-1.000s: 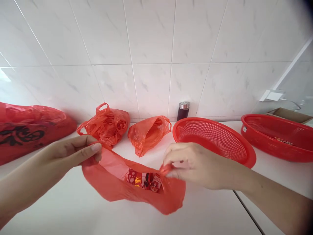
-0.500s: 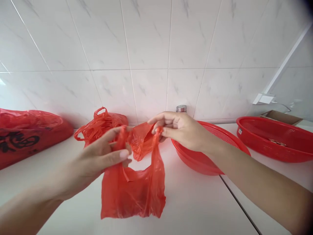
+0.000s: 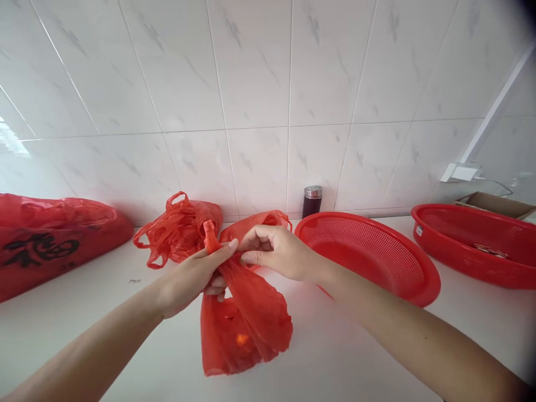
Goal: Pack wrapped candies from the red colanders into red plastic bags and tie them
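Note:
A red plastic carrier bag (image 3: 247, 329) hangs in front of me above the white tabletop, its handles drawn together and crossed at the top. My left hand (image 3: 209, 265) is closed around the gathered handles, thumb on top, and a handle end sticks up past it. Close beside it, my right hand (image 3: 280, 251) has its fingers curled in a pinch on the bag's upper part; the fingertips are partly hidden. Something orange shows faintly through the thin plastic. Behind the hands lie a heap of red plastic bags (image 3: 182, 229) and another red bag (image 3: 268, 218).
A red perforated basket (image 3: 402, 268) stands right of my hands, with a dark silver-lidded bottle (image 3: 312, 202) behind it. Farther right are a second red basket (image 3: 452, 254) and a cardboard box (image 3: 494, 204). A large red bag with black characters (image 3: 50, 251) lies at left.
The two handles, held apart before, are now brought together and crossed in my left hand. My right hand has come lower and closer to the left. The bag has twisted.

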`<state>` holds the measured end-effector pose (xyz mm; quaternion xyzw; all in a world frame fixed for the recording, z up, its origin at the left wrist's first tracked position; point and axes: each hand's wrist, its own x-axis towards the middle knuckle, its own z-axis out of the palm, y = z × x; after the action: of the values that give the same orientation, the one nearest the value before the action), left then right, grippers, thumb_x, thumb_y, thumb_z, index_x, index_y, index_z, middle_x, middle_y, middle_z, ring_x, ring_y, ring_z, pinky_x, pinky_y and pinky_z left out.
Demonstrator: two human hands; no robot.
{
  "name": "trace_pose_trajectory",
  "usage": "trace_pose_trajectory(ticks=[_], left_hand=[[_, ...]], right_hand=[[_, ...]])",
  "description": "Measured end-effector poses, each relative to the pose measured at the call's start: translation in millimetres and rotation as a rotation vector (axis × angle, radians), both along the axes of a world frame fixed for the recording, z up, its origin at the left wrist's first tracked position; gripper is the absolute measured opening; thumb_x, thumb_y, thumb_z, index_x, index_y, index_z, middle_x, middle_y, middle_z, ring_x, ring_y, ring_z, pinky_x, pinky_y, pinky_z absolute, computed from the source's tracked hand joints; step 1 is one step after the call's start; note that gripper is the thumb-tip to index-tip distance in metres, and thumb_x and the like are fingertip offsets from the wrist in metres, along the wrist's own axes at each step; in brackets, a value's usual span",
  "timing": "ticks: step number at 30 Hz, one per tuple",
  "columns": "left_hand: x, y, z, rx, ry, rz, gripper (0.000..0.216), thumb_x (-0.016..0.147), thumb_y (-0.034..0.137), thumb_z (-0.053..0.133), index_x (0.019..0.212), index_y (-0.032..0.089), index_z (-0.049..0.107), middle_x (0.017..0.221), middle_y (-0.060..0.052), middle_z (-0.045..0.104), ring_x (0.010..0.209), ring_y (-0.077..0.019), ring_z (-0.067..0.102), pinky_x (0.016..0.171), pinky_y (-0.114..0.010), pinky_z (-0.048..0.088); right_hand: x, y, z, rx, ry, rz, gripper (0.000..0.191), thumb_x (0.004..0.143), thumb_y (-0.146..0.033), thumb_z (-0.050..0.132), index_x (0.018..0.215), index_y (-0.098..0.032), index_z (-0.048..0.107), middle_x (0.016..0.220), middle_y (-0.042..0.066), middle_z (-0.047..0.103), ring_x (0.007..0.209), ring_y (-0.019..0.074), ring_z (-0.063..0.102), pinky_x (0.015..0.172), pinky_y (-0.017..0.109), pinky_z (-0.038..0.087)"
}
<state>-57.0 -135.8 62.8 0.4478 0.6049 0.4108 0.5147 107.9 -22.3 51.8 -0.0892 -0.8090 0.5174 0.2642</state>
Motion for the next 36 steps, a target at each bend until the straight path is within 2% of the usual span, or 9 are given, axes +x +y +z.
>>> trace_pose_trajectory(ticks=[3,5,9,14,18,21,25,30,36], left_hand=[[0,0,3.4,0.05,0.075,-0.018,0.035,0.09,0.05,0.048,0.071,0.022,0.058,0.062,0.001,0.055,0.057,-0.0138,0.047,0.064,-0.032,0.047],[-1,-1,6.5,0.12,0.178,-0.055,0.026,0.087,0.041,0.054,0.069,0.022,0.061,0.072,-0.001,0.063,0.068,-0.0165,0.055,0.07,-0.032,0.048],[-3,-4,7.6,0.171,0.46,-0.152,0.013,0.077,0.028,0.061,0.066,0.024,0.065,0.07,0.001,0.061,0.068,-0.0172,0.055,0.064,-0.028,0.045],[1,-2,-11.3,0.261,0.836,-0.078,0.019,0.068,0.009,0.046,0.07,0.024,0.057,0.06,0.004,0.051,0.056,-0.0132,0.046,0.051,-0.024,0.033],[-1,3,-34.5,0.617,1.022,0.106,0.026,0.064,0.005,0.04,0.079,0.023,0.051,0.082,0.001,0.061,0.059,-0.0117,0.052,0.049,-0.021,0.037],[-5,4,-45.2,0.746,1.053,0.165,0.03,0.075,0.007,0.041,0.095,0.025,0.054,0.103,-0.002,0.063,0.069,-0.0121,0.059,0.053,-0.021,0.043],[-11,-2,-53.0,0.713,1.062,0.139,0.035,0.081,0.012,0.046,0.111,0.026,0.057,0.098,-0.001,0.068,0.067,-0.0123,0.062,0.058,-0.022,0.048],[-12,-14,-68.2,0.624,1.018,0.065,0.041,0.075,0.01,0.045,0.11,0.025,0.061,0.071,0.004,0.066,0.057,-0.0117,0.058,0.055,-0.02,0.045],[-14,-18,-75.9,0.484,0.881,0.024,0.031,0.086,0.02,0.046,0.111,0.025,0.064,0.086,-0.001,0.071,0.071,-0.0154,0.066,0.063,-0.022,0.05]], right_hand=[[14,-19,2.2,0.015,0.091,-0.058,0.01,0.087,-0.029,0.063,0.085,-0.02,0.06,0.085,-0.001,0.065,0.082,0.0127,0.064,0.08,0.03,0.054],[23,-32,8.3,0.049,0.076,0.022,0.009,0.085,-0.028,0.067,0.088,-0.022,0.062,0.088,-0.001,0.066,0.087,0.0135,0.064,0.083,0.03,0.053],[21,-34,7.5,0.088,0.163,-0.011,0.019,0.088,-0.035,0.064,0.104,-0.025,0.063,0.107,0.002,0.067,0.105,0.0164,0.062,0.095,0.034,0.049],[-7,-9,-26.5,-0.061,0.035,-0.073,0.036,0.1,-0.044,0.042,0.129,-0.028,0.052,0.115,0.004,0.065,0.112,0.0182,0.059,0.1,0.039,0.044],[-18,-6,-47.4,-0.236,0.064,0.05,0.037,0.097,-0.05,0.047,0.124,-0.027,0.057,0.114,0.004,0.063,0.108,0.0198,0.059,0.099,0.039,0.044],[-15,-6,-52.1,-0.417,0.069,0.17,0.032,0.091,-0.052,0.057,0.103,-0.023,0.062,0.095,0.003,0.063,0.09,0.0175,0.06,0.089,0.036,0.047],[-5,-5,-54.4,-0.379,-0.015,0.068,0.035,0.086,-0.051,0.063,0.075,-0.019,0.054,0.076,-0.002,0.053,0.073,0.0125,0.052,0.077,0.031,0.046],[-4,-12,-57.7,-0.368,0.082,-0.048,0.034,0.086,-0.048,0.062,0.076,-0.021,0.045,0.073,-0.004,0.053,0.071,0.012,0.055,0.072,0.03,0.049],[-9,-10,-58.0,-0.608,0.14,-0.106,0.032,0.081,-0.046,0.069,0.09,-0.023,0.048,0.066,-0.009,0.05,0.052,0.0073,0.052,0.06,0.026,0.048]])
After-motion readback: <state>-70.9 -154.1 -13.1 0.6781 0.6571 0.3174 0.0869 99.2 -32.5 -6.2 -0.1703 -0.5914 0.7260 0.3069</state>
